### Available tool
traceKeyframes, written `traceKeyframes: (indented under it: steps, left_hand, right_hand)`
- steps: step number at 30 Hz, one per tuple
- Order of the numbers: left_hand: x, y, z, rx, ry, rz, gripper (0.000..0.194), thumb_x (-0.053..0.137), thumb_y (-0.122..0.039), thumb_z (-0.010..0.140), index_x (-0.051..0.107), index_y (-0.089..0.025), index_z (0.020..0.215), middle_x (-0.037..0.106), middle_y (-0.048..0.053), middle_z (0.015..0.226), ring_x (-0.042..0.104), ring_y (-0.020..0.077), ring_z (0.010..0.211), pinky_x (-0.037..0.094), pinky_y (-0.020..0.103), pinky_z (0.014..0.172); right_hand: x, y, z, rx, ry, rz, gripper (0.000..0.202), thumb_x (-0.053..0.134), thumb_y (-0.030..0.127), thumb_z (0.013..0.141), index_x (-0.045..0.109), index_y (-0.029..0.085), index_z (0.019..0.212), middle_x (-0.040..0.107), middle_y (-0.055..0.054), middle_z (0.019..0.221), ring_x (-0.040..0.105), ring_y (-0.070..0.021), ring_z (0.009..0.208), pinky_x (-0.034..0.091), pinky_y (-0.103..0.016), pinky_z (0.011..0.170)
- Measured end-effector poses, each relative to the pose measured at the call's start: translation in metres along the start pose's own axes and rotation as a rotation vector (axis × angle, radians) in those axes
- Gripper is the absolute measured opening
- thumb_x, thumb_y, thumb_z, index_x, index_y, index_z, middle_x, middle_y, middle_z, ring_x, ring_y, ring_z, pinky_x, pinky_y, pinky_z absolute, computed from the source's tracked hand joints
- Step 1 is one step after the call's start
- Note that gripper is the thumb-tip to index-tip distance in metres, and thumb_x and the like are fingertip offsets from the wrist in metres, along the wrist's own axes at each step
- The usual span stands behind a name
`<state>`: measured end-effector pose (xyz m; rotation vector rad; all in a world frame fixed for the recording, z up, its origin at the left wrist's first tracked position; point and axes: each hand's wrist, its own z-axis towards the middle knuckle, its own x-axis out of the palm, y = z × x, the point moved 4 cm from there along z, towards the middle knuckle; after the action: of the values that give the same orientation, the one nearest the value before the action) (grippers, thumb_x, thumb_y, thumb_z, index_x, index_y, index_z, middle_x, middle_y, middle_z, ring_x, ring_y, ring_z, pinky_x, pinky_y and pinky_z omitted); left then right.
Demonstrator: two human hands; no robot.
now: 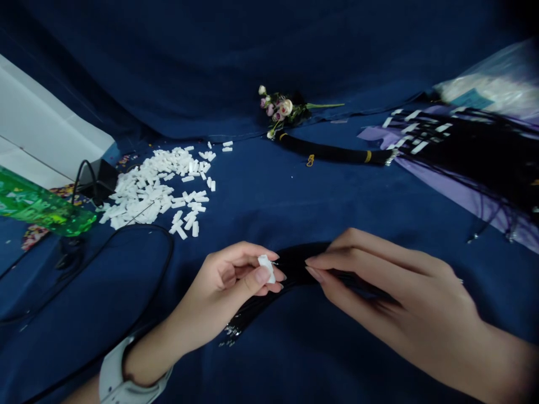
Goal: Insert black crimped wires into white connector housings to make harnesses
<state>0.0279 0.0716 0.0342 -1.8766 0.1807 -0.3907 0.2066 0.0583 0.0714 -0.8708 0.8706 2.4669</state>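
Holding a small white piece (266, 269) in the left hand (229, 275), with the grip narrow on it between thumb and fingers. Holding the right hand (391, 292) just beside, with thumb and forefinger tips nearly meeting in front of a black cord bundle (292, 259); cannot tell a pinch on something thin from a bare one. Curves behind the fingers, ending in silver tips (231, 332) below the left hand. Facing, farther left, a loose-edged pile of white pieces (143, 191), with a black cable (172, 247) looping between pile and left wrist, narrowing the room there. Leaving a broad stretch of blue-covered counter (252, 196) between the hands and a banded bundle (328, 150) near the flowers (280, 109). Bounded at far right by the slanted edge of a purple sheet (438, 182), with loose cord ends (471, 238) overhanging it, near the right hand.
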Motion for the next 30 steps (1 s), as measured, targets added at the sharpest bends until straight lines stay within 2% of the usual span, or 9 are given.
traceKeyframes:
  steps: [15,22,30]
  left_hand:
    - [0.0030,-0.0031,-0.0029,-0.006,0.038,-0.009,0.011,0.069,-0.023,0.080,0.074,-0.023,0.090,0.075,-0.002,0.079,0.071,0.0069,0.072,0.055,0.009,0.067]
    - [0.0040,-0.0020,-0.0033,-0.006,0.030,0.063,0.011,0.068,-0.025,0.081,0.074,-0.024,0.091,0.075,-0.002,0.080,0.070,0.0068,0.073,0.055,0.010,0.067]
    - [0.0066,0.0002,-0.0076,-0.020,0.001,0.129,0.011,0.069,-0.028,0.080,0.073,-0.024,0.090,0.075,-0.001,0.077,0.070,0.0088,0.071,0.056,0.013,0.069]
  right_hand:
    - [0.0006,-0.0006,0.0008,-0.025,0.032,-0.010,0.008,0.053,0.012,0.089,0.058,0.017,0.092,0.055,0.000,0.079,0.053,-0.0036,0.064,0.043,-0.016,0.054]
    - [0.0043,-0.0028,-0.0001,-0.051,0.070,-0.036,0.005,0.053,0.014,0.089,0.056,0.017,0.091,0.052,0.003,0.073,0.045,-0.0032,0.055,0.039,-0.018,0.050]
    - [0.0062,0.0013,-0.0041,-0.100,0.101,-0.092,0.008,0.049,0.016,0.091,0.057,0.015,0.089,0.053,0.001,0.073,0.045,-0.0053,0.053,0.039,-0.021,0.048]
